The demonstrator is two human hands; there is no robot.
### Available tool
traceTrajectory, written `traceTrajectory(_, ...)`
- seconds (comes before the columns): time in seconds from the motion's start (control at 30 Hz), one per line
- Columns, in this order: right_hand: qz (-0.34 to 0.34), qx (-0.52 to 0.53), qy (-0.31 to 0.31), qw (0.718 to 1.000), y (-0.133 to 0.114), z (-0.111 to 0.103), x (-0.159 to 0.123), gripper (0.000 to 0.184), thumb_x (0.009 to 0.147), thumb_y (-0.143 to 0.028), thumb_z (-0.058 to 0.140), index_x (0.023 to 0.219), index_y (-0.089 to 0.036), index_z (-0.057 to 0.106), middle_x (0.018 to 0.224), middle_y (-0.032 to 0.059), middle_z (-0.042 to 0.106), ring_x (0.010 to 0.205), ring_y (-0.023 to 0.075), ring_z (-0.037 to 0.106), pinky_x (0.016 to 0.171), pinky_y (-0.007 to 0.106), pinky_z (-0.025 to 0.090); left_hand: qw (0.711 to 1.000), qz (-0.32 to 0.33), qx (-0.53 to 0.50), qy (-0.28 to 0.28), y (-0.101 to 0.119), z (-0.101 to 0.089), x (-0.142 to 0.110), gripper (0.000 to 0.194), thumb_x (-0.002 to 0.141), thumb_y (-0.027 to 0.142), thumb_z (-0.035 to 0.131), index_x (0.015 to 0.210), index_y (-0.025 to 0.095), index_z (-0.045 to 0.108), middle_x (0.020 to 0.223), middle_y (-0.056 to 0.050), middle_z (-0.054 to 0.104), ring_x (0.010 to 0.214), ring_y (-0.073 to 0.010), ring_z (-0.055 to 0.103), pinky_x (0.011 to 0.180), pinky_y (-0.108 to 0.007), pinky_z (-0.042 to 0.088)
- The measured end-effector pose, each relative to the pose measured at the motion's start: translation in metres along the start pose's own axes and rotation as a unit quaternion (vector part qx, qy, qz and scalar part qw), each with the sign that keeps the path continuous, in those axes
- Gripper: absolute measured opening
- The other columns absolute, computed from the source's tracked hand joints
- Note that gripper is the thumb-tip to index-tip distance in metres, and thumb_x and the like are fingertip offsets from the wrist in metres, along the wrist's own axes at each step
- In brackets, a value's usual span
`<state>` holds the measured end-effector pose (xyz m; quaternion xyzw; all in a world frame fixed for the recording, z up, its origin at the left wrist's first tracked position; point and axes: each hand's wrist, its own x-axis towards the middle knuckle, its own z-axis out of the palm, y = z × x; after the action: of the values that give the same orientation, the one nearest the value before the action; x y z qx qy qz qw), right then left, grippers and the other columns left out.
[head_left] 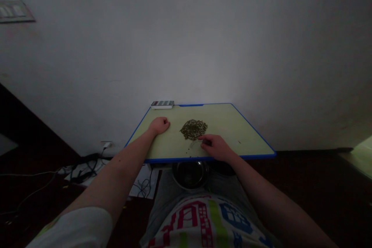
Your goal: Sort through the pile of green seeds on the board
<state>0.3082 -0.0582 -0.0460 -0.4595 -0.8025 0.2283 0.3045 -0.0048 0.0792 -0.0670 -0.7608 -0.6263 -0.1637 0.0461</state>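
A loose pile of small greenish-brown grains or seeds (193, 129) lies spread in the middle of a pale tabletop (229, 120) with a blue rim. My left hand (159, 124) rests on the table to the left of the pile, curled into a fist, apart from the grains. At the pile's near right edge, my right hand (214, 146) is closed round a small dark object (206, 142). A thin, pale curved edge shows beside its fingertips; its kind is too dim to tell. A few stray grains lie near the front edge.
A metal bowl (190, 175) sits on the lap, under the table's front edge. A small white box-like thing with a dark striped top (162, 104) stands at the back left corner. Cables (90, 168) and a plugged-in charger (107, 145) are at lower left. A wall (197, 46) rises behind.
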Motion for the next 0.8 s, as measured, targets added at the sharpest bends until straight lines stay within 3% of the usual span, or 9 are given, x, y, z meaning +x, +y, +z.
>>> traceTrajectory(0.13,-0.036,-0.021,-0.01,0.999,-0.002,0.008,0.025,0.036,0.077,-0.017,0.052,0.11,-0.02,0.066,0.09,0.0035,0.07,0.077,0.0149,0.06,0.075,0.028,0.045,1.0,0.001,-0.005,0.0,0.0,0.001,0.001,0.031,0.077,0.041,0.043,0.074,0.019,0.064,0.075,-0.006,0.066,0.068,-0.0175,0.056,0.059,-0.027,0.037)
traceTrajectory(0.3,-0.077,-0.042,-0.034,0.996,-0.009,0.023,0.038,0.038,0.078,-0.014,0.048,0.112,-0.016,0.065,0.103,0.0077,0.069,0.091,0.0183,0.061,0.083,0.03,0.045,1.0,-0.004,-0.008,-0.006,0.0,0.001,0.001,0.031,0.077,0.04,0.042,0.075,0.019,0.065,0.076,-0.006,0.066,0.069,-0.0173,0.057,0.061,-0.027,0.038)
traceTrajectory(0.6,-0.098,-0.032,-0.071,0.992,-0.014,0.026,0.026,0.039,0.076,-0.013,0.048,0.11,-0.016,0.067,0.102,0.0083,0.069,0.092,0.0181,0.062,0.084,0.03,0.045,1.0,-0.004,-0.002,-0.008,0.0,0.001,0.002,0.031,0.076,0.042,0.043,0.073,0.019,0.064,0.075,-0.006,0.066,0.07,-0.0184,0.057,0.062,-0.028,0.039)
traceTrajectory(0.8,-0.08,-0.039,-0.091,0.992,-0.017,0.02,0.02,0.041,0.072,-0.011,0.048,0.108,-0.016,0.067,0.086,0.0055,0.07,0.073,0.0148,0.061,0.074,0.026,0.044,1.0,-0.002,-0.014,-0.006,0.002,-0.002,0.0,0.029,0.077,0.041,0.044,0.072,0.019,0.063,0.073,-0.005,0.066,0.068,-0.0178,0.057,0.059,-0.027,0.037)
